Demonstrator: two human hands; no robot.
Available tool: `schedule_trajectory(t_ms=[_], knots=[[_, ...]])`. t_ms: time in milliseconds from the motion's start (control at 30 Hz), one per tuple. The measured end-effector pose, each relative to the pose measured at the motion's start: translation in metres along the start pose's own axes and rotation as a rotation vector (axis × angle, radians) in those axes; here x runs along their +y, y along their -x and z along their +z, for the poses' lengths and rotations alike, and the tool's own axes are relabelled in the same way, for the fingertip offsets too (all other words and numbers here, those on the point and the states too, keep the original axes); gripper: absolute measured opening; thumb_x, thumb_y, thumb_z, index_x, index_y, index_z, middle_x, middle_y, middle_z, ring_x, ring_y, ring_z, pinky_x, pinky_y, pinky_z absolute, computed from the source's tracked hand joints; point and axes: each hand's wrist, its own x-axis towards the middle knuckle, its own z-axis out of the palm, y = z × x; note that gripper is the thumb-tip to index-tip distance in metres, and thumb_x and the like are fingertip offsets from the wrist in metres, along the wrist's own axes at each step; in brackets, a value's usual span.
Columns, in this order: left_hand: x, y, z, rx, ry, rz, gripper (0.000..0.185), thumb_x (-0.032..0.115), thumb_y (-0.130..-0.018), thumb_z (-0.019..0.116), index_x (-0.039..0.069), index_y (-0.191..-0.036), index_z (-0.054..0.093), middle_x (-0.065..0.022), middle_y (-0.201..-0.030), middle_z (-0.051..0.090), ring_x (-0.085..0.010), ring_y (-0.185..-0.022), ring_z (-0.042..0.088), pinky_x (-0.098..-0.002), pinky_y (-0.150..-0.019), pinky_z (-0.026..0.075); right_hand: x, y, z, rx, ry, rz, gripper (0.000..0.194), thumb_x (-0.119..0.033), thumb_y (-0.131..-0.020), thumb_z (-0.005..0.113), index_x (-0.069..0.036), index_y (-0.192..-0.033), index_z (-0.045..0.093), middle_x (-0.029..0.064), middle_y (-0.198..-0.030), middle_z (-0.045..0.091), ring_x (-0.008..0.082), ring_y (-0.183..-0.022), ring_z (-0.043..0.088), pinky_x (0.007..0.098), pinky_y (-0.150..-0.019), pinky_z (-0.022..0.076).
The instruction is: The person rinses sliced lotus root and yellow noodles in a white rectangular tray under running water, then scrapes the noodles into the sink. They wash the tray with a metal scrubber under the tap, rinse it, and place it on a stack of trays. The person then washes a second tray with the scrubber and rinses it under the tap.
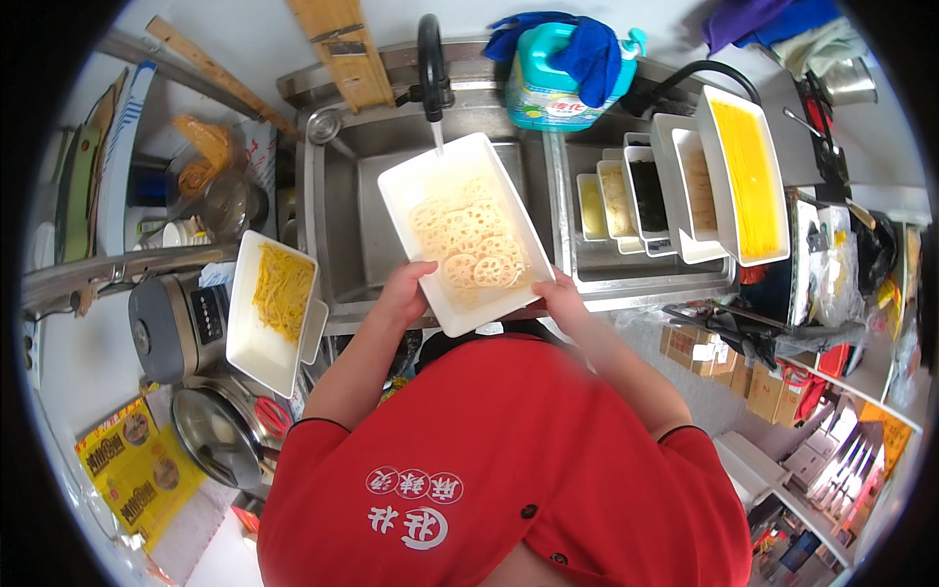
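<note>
Between my hands is a white rectangular plastic tub [411, 180] with lotus root slices [477, 238] lying in cloudy liquid. My left hand [408, 291] grips its near left side, thumb over the rim. My right hand [559, 297] holds the near right corner the same way. The tub hangs tilted over the left basin of a stainless steel sink [345, 213]. A black faucet [430, 70] stands behind it, and a stream of water [439, 138] runs down at the tub's far edge.
Right of the tub, stacked white tubs stand over the other basin, the top one holding yellow noodle-like strands [744, 176]. A turquoise detergent jug [539, 81] with a blue cloth stands behind. At left are a tub of yellow strips [282, 293], a rice cooker [165, 330] and a lidded pan [216, 440].
</note>
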Motion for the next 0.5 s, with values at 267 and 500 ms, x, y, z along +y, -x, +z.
schedule_trajectory(t_ms=[267, 500], knots=[[-0.007, -0.004, -0.006, -0.06, 0.105, -0.033, 0.068, 0.002, -0.081, 0.053, -0.007, -0.147, 0.041, -0.0227, -0.144, 0.054, -0.0388, -0.131, 0.055, -0.0511, -0.113, 0.045, 0.002, -0.004, -0.004, -0.015, 0.022, -0.021, 0.058, -0.002, -0.091, 0.049, 0.003, -0.148, 0.04, 0.0203, -0.128, 0.064, 0.0349, -0.109, 0.069, 0.0547, -0.095, 0.0596], [-0.005, -0.004, -0.008, -0.091, 0.102, 0.015, 0.073, 0.007, -0.078, 0.055, -0.007, -0.148, 0.04, -0.0224, -0.144, 0.054, -0.0388, -0.131, 0.055, -0.0515, -0.113, 0.045, -0.008, -0.003, 0.004, 0.046, 0.116, 0.012, 0.054, -0.005, -0.091, 0.054, -0.003, -0.145, 0.051, 0.0087, -0.118, 0.068, 0.0176, -0.098, 0.065, 0.0332, -0.083, 0.0545]])
